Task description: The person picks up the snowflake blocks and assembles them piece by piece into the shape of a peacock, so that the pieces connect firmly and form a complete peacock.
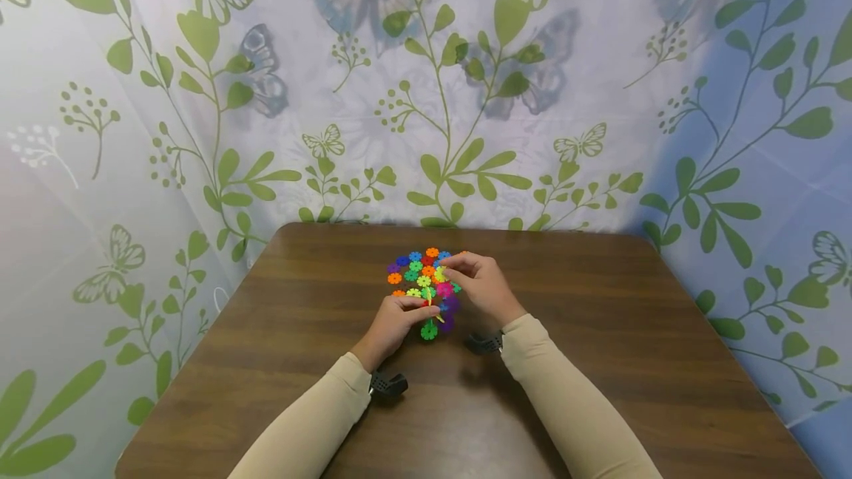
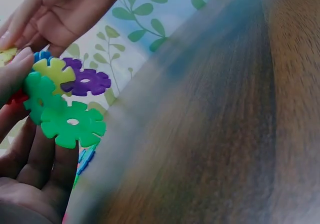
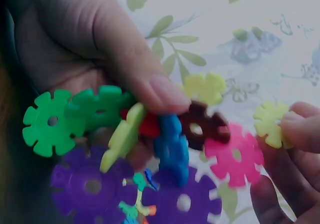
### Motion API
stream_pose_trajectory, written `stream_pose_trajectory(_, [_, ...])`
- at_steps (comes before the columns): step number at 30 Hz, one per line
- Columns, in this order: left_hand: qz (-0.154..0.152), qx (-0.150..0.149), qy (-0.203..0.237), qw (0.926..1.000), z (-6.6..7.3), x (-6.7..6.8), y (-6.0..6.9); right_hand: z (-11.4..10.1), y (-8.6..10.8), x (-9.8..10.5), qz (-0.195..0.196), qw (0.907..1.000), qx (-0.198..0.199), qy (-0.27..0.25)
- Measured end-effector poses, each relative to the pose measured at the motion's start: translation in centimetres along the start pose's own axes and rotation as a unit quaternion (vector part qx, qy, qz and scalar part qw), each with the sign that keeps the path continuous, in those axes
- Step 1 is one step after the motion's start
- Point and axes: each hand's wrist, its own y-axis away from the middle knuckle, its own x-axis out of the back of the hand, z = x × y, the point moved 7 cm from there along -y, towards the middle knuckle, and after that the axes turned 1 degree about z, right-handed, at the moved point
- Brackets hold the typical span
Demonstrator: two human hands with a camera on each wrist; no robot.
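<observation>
My left hand (image 1: 393, 325) grips a cluster of joined flower-shaped plastic discs between thumb and fingers. Green discs (image 2: 73, 125) stick out at the near end. A red disc partly shows under the thumb, beside a blue disc (image 3: 171, 149) and a brown disc (image 3: 202, 126). Purple discs (image 3: 184, 200) and a pink disc (image 3: 235, 156) are on the far side. My right hand (image 1: 484, 288), just right of the cluster and a little higher, pinches a yellow flower disc (image 3: 271, 124) between thumb and fingertips. In the right wrist view that disc appears close to the pink one; whether they touch I cannot tell.
Several loose flower discs, among them an orange disc (image 1: 395, 279) and a dark blue disc (image 1: 402, 261), lie on the brown wooden table (image 1: 319, 287) beyond my hands. A leaf-and-butterfly patterned curtain (image 1: 373, 131) hangs behind the table and along both sides.
</observation>
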Motion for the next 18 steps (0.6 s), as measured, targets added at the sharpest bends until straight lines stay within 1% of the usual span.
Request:
stream_pose_trajectory(5, [-0.034, -0.006, 0.014, 0.9993, 0.1, -0.5, 0.2, -0.6, 0.2, -1.2, -0.043, 0.9989, 0.013, 0.011])
stream_pose_trajectory(7, [-0.041, -0.009, 0.017, 0.9990, 0.1, -0.6, 0.2, -0.5, 0.3, -1.4, -0.056, 0.9983, 0.016, 0.011])
stream_pose_trajectory(12, [-0.049, -0.014, 0.017, 0.9986, 0.2, -0.7, 0.2, -0.5, 0.4, -1.8, -0.076, 0.9966, 0.026, 0.019])
stream_pose_trajectory(18, [-0.051, -0.022, 0.000, 0.9984, 0.3, -0.7, 0.2, -0.6, 0.4, -2.0, -0.091, 0.9940, 0.045, 0.039])
